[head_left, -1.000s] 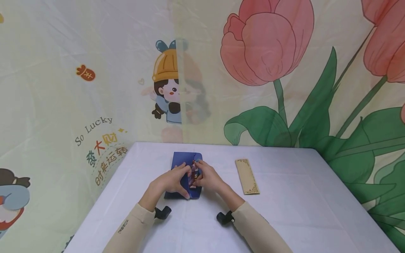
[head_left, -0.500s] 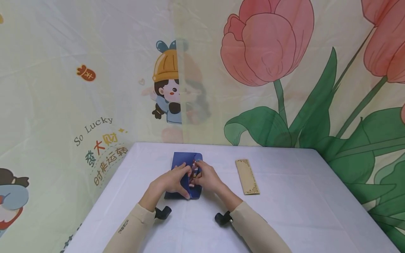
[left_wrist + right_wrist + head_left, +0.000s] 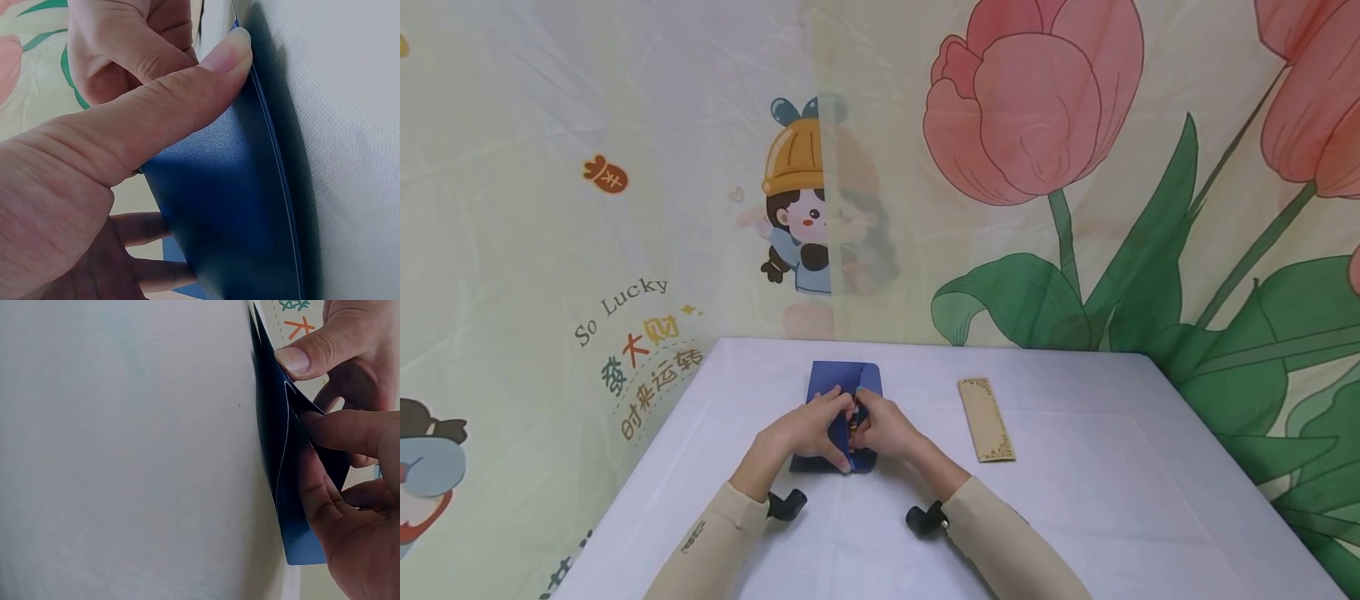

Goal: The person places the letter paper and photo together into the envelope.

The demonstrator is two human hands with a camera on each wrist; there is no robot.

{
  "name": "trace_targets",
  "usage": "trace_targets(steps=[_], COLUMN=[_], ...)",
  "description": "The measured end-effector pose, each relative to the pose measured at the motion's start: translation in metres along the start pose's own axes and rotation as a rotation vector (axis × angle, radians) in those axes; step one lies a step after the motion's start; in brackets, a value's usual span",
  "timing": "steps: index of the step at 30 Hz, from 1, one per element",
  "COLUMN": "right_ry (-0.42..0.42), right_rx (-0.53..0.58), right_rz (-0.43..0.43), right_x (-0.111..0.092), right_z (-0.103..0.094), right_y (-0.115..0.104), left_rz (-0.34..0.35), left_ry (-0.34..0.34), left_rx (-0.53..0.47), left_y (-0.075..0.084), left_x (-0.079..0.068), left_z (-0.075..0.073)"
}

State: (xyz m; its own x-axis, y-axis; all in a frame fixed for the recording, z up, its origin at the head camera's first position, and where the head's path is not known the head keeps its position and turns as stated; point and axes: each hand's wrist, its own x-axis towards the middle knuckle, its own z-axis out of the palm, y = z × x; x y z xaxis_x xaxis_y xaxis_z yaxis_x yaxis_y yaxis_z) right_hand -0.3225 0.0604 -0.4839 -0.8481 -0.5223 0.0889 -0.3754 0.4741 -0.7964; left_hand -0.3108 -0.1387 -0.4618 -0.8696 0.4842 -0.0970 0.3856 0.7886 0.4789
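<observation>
A dark blue envelope (image 3: 831,375) lies on the table with its flap to the right. My left hand (image 3: 801,432) grips it across the pocket, thumb at the near end of the opening and fingers farther up; the pocket's edge bows open. Between thumb and fingers, my right hand (image 3: 887,427) holds a small colourful printed card (image 3: 853,425), mostly hidden by the hand and the pocket. In the right wrist view, the right fingertips reach inside the mouth of the envelope (image 3: 306,544). The left wrist view shows the left thumb (image 3: 187,94) across the envelope's edge.
To the right, a tan strip (image 3: 987,419) with ornate brown corners lies flat on the white-covered table (image 3: 1075,500). A printed cloth backdrop (image 3: 880,167) rises behind the table. Each wrist wears a black camera mount (image 3: 786,505).
My right hand has moved slightly left, and the card has slid deeper into the envelope, so less of its picture shows. The left hand and envelope have stayed in place.
</observation>
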Motion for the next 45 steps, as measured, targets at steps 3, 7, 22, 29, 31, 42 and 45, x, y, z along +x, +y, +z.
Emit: trace_targets(steps=[3,7,22,29,31,42,45], right_ry=[0.007,0.02,-0.035,-0.042,-0.047,-0.041,-0.023], right_rx=[0.011,0.02,0.049,0.038,0.037,-0.048,-0.065], right_rz=[0.021,0.036,0.041,0.036,0.047,0.03,0.025], right_x=[0.0,0.001,0.002,0.004,0.005,-0.004,-0.008], right_z=[0.001,0.001,0.002,0.004,0.004,-0.006,-0.014], right_y=[0.001,0.002,0.004,0.007,0.008,0.003,0.0], left_rz=[-0.002,-0.007,0.015,0.004,0.004,-0.004,-0.006], left_ry=[0.006,0.004,0.018,0.013,0.012,0.007,0.013], left_rx=[0.001,0.015,-0.003,-0.004,-0.003,0.007,0.009], left_y=[0.0,-0.001,-0.002,-0.002,-0.002,-0.001,-0.001], left_x=[0.001,0.002,0.0,0.001,0.0,0.0,0.001], left_z=[0.001,0.001,0.002,0.002,0.002,0.003,0.003])
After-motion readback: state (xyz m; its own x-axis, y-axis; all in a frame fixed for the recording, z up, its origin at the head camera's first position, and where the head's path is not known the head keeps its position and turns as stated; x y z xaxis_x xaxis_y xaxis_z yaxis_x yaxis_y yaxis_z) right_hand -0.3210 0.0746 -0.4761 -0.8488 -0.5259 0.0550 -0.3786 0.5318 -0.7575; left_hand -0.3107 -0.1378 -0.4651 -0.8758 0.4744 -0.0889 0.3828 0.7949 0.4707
